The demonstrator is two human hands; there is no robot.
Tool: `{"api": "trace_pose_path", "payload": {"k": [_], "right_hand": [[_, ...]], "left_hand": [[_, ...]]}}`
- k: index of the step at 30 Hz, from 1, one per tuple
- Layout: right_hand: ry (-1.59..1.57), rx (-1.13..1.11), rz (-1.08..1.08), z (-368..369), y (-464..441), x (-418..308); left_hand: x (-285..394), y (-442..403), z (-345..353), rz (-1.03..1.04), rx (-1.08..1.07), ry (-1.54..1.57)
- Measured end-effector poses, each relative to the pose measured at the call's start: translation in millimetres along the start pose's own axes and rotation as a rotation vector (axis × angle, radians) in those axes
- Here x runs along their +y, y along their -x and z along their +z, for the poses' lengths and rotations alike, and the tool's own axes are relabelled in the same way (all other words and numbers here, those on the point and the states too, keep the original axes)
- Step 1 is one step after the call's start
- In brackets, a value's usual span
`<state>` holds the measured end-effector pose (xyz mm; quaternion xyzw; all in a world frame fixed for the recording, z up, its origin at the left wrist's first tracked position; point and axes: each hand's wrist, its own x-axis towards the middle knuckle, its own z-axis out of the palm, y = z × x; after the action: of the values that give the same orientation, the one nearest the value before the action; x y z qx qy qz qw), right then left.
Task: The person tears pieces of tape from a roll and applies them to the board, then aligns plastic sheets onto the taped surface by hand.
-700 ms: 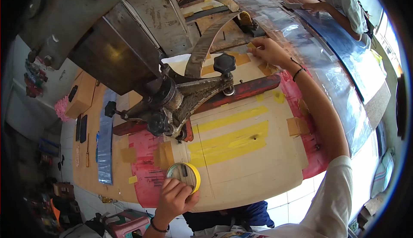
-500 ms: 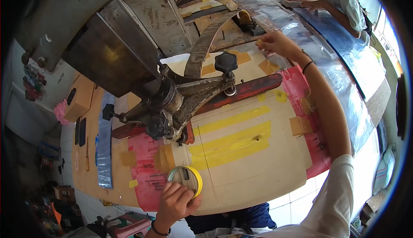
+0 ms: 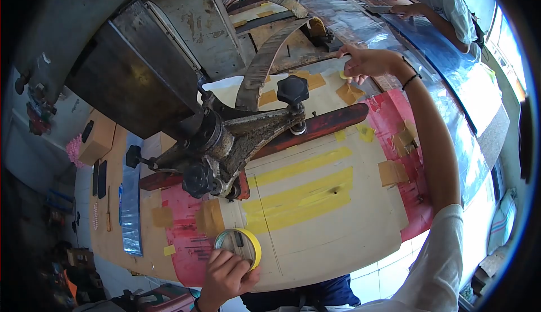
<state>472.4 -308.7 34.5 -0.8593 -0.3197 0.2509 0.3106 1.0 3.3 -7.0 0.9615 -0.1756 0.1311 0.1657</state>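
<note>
My left hand [image 3: 227, 272] grips a roll of yellow tape [image 3: 256, 250] over the near edge of a pale board [image 3: 315, 244]. My right hand [image 3: 369, 64] reaches past the far edge of a red bar, fingers curled down toward the board's far side. A small yellow bit [image 3: 342, 75] shows by its fingertips; I cannot tell whether it is pinched or stuck to the surface. Yellow tape strips [image 3: 304, 199] lie across the board. Brown tape patches [image 3: 393, 173] sit on the red end strips [image 3: 414, 199].
A heavy machine arm [image 3: 225, 137] with black knobs and the red bar [image 3: 315, 129] stands over the board. Behind it rises a curved strip [image 3: 265, 58]. At the upper right another person [image 3: 445, 7] works at a blue sheet [image 3: 428, 58]. Tools and a box [image 3: 97, 138] lie left.
My right hand has turned at the wrist and its fingers have dipped lower. My left hand and the tape roll sit slightly lower and further left in view, as the view has shifted.
</note>
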Motion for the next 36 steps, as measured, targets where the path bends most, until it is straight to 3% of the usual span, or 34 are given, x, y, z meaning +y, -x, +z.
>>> {"api": "trace_pose_path", "payload": {"k": [7,16,25,28,31,34,36], "right_hand": [[0.270,-0.005,0.130,9,-6,-12],[0.563,0.099,0.125,19,-4,-31],[0.658,0.114,0.424,12,-7,-22],[0.573,0.242,0.356,15,0,-7],[0.620,0.178,0.177,-1,-7,24],[0.509,0.304,-0.011,1,-5,43],[0.426,0.300,0.140,1,-7,33]], "left_hand": [[0,1,1,-0.004,0.007,-0.006],[-1,1,2,0.003,0.011,-0.007],[1,1,1,-0.009,0.007,-0.019],[2,-1,2,-0.002,0.016,-0.029],[2,-1,0,-0.006,0.009,-0.028],[4,-2,-1,-0.013,0.016,-0.007],[5,-3,-2,-0.011,0.023,0.000]]}}
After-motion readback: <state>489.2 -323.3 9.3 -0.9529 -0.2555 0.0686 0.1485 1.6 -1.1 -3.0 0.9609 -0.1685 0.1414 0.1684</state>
